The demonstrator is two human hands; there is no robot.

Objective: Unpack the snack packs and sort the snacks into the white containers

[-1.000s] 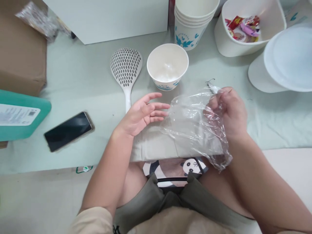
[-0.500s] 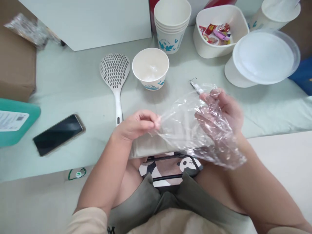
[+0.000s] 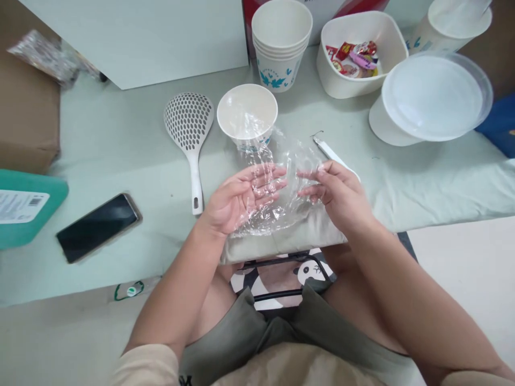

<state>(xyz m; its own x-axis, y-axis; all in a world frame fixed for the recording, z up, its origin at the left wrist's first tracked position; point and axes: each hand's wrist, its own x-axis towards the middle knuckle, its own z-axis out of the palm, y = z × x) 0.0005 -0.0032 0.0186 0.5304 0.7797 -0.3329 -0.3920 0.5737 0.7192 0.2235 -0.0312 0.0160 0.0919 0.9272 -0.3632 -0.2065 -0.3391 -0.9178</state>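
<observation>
A thin, crinkled clear plastic bag (image 3: 277, 206) stretches between my hands above the table's front edge. My left hand (image 3: 245, 201) is palm up with its fingers spread, and the film lies over the palm and fingers; whether the hand is inside it I cannot tell. At the other side, my right hand (image 3: 341, 190) pinches the film between thumb and index finger, the other fingers pointing left. Part of the film overlaps the front of a white paper bowl (image 3: 247, 104). Beyond my right hand lies a slim white tool with a metal tip (image 3: 332, 153).
To the left are a white slotted skimmer (image 3: 191, 128), a phone (image 3: 98, 228) and a green container (image 3: 44, 214). At the back stand stacked paper cups (image 3: 281, 48), a white tub (image 3: 346, 86) holding wrapped sweets, and a lidded white tub (image 3: 434, 96).
My left hand has opened from its pinch and turned palm up under the film. My right hand has moved left out of the film and now pinches it. More of the white tool shows.
</observation>
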